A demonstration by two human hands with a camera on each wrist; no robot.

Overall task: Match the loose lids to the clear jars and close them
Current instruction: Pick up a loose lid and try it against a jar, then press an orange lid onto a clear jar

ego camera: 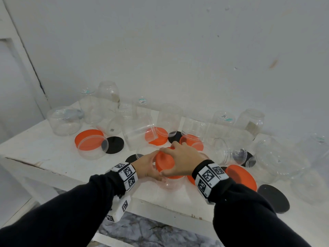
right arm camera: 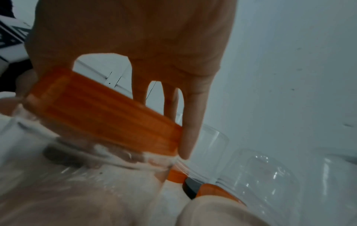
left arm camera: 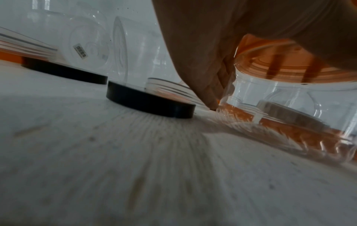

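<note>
We find the left hand (ego camera: 145, 165) curled round the wall of a clear jar (ego camera: 170, 183) near the front edge of the white table (ego camera: 44, 148), steadying it. The right hand (ego camera: 179, 158) grips an orange lid (ego camera: 164, 162) from above, fingers spread on its ribbed rim, lid on the jar mouth. We judge the jar light, thin-walled and slippery; hold low on the wall, turn by the rim.
</note>
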